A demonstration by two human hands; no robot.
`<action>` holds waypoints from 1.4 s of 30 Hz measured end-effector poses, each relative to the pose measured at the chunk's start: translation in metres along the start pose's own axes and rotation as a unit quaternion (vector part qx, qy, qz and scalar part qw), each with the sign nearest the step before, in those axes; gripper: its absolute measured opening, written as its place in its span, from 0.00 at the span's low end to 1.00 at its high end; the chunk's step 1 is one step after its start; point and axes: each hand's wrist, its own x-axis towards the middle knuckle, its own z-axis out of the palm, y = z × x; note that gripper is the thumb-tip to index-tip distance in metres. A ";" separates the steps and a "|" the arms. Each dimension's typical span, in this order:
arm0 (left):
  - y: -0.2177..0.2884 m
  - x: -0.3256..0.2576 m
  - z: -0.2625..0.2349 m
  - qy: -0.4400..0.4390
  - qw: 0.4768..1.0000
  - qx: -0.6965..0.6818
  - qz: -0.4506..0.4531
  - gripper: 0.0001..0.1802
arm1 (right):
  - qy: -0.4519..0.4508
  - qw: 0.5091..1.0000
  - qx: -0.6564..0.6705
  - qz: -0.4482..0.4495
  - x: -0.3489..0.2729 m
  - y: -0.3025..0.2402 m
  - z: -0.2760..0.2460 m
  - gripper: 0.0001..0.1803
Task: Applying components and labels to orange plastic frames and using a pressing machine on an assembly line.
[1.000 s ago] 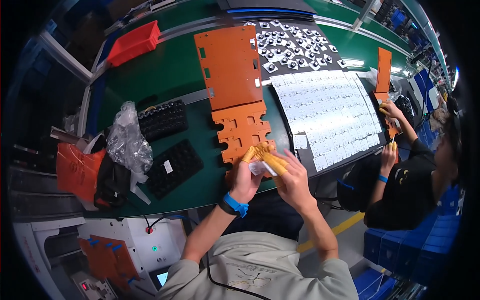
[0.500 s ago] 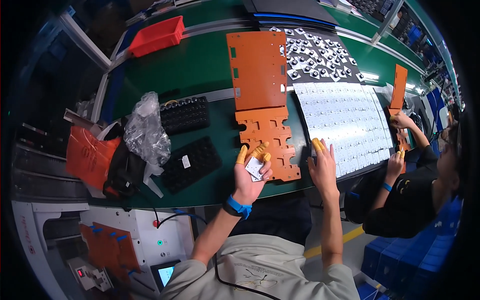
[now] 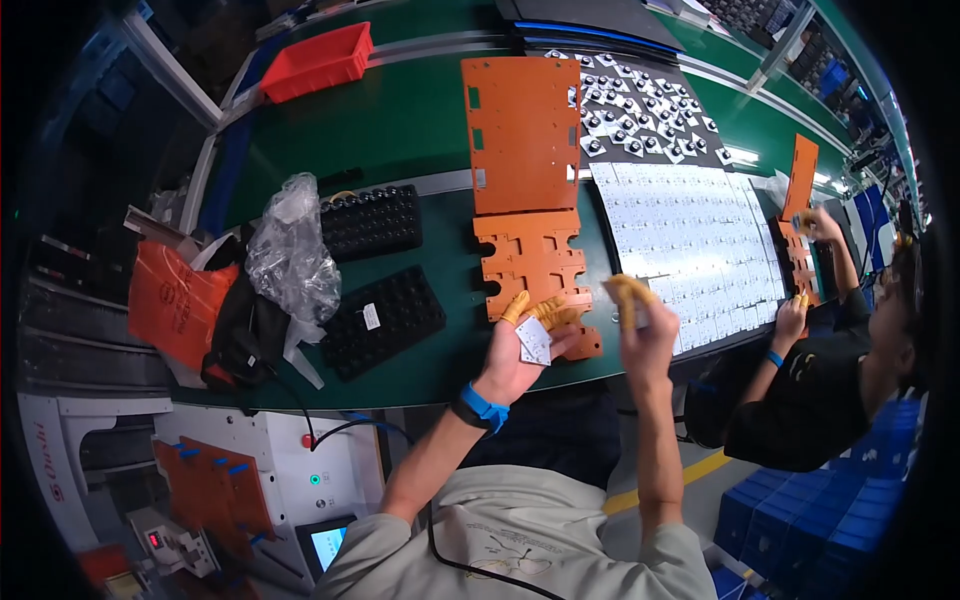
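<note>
My left hand (image 3: pixel 506 372), palm up with yellow finger cots, holds small white circuit boards (image 3: pixel 534 343) against the palm and fingers. It is over the near part of an orange fixture base (image 3: pixel 530 250), whose flat orange lid (image 3: pixel 522 135) is folded back on the far side. My right hand (image 3: pixel 648 335), also in yellow finger cots, is raised between the fixture and a sheet of white circuit boards (image 3: pixel 690 245). Its fingers are bent and pinched together, slightly blurred. What they hold, if anything, I cannot make out.
Black trays (image 3: pixel 385 320) and a clear plastic bag (image 3: pixel 290 260) lie left. A red bin (image 3: pixel 318 62) stands far left. Small boards with black round parts (image 3: pixel 640 105) cover a dark mat beyond the sheet. At right, a co-worker (image 3: pixel 820 390) handles another orange fixture (image 3: pixel 800 255).
My right hand has lifted off the white sheet and drawn slightly left, its fingers now bent inward. My left hand has shifted a little right with the boards. The co-worker's farther hand has moved.
</note>
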 end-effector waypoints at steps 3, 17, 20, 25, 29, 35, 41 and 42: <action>-0.003 0.000 0.006 0.004 1.000 0.001 0.002 0.27 | -0.110 0.982 -0.030 -0.151 -0.005 -0.030 0.010 0.13; -0.006 -0.006 0.001 -0.038 0.997 0.070 -0.019 0.27 | -0.014 0.978 -0.208 0.030 0.011 0.095 0.026 0.12; -0.007 0.004 -0.004 -0.042 0.997 0.071 -0.014 0.26 | -0.059 0.970 -0.233 0.043 0.017 0.091 0.016 0.12; -0.006 0.010 -0.006 -0.038 0.998 0.043 -0.013 0.25 | -0.097 0.972 -0.212 0.006 0.004 0.081 0.011 0.23; -0.006 0.010 -0.008 -0.047 0.998 0.033 -0.009 0.25 | -0.088 0.961 -0.253 -0.067 -0.005 0.094 0.013 0.16; -0.010 0.014 -0.006 -0.049 0.997 0.053 0.003 0.26 | -0.013 0.997 -0.056 0.058 0.005 0.044 0.003 0.15; -0.013 0.026 0.000 -0.032 0.998 0.012 0.043 0.26 | -0.176 0.984 0.035 0.011 -0.001 -0.008 0.012 0.16; -0.013 0.026 0.000 -0.030 0.997 0.016 0.065 0.25 | -0.135 0.990 0.024 -0.016 0.007 -0.001 0.015 0.16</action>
